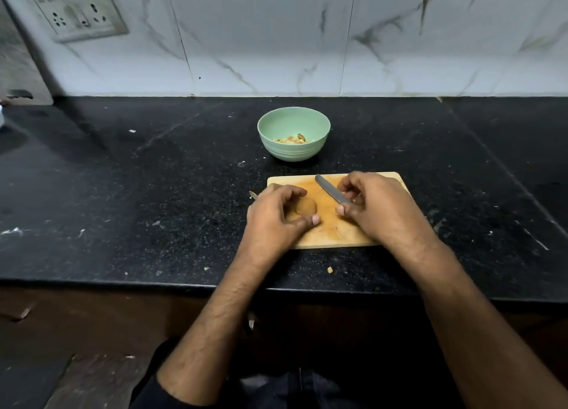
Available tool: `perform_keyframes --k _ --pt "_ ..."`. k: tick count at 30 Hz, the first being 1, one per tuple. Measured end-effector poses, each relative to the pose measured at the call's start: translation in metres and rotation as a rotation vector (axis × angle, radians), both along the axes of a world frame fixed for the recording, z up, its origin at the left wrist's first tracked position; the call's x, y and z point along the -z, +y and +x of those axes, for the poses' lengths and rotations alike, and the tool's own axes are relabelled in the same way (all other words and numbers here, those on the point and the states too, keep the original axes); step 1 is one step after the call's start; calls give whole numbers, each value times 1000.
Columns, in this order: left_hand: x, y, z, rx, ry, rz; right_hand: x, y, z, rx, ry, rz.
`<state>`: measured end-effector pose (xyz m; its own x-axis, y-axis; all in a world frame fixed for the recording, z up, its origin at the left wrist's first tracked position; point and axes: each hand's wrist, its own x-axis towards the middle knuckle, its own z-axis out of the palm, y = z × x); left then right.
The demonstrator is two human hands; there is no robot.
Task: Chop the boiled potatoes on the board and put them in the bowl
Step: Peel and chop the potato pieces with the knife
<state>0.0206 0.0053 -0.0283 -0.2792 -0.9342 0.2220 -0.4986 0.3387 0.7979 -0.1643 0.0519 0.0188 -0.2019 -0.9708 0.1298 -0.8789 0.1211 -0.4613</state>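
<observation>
Your left hand (276,213) curls its fingers (314,219) round the potato (306,207) to steady it on the board (325,233) — your right hand (373,207) grips the knife (330,189), blade angled clear, ready to cut.

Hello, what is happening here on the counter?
A person is chopping potatoes. The left hand holds a potato on the wooden board, and the right hand grips a knife, its blade raised beside the potato. The green bowl behind the board already holds some pieces.
</observation>
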Motion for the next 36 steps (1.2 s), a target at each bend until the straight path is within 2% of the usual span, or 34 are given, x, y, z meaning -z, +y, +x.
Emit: perform_keyframes --k 3,6,10,15,20,23,26,32,36 --pt "3 -5 -8 -43 -96 -53 1 12 -9 -19 54 195" --pt "3 -10 -11 -11 -103 -91 1 21 -12 -29 72 269" --pt "2 -14 -5 94 -84 -48 -2 29 -17 7 89 328" --pt "2 -11 5 176 -29 -24 -3 33 -19 13 -76 279" --pt "2 -4 8 30 -28 -140 1 40 -8 -83 -135 170" --pt "1 -3 7 -20 -18 -128 7 41 1 -24 -117 131" --pt "3 -5 6 5 -83 -110 4 42 4 19 -138 85" --pt "3 -3 -6 -48 -259 -207 1 50 20 -108 -288 185" --pt "3 -3 -8 -69 -299 -229 0 49 26 -82 -172 135"
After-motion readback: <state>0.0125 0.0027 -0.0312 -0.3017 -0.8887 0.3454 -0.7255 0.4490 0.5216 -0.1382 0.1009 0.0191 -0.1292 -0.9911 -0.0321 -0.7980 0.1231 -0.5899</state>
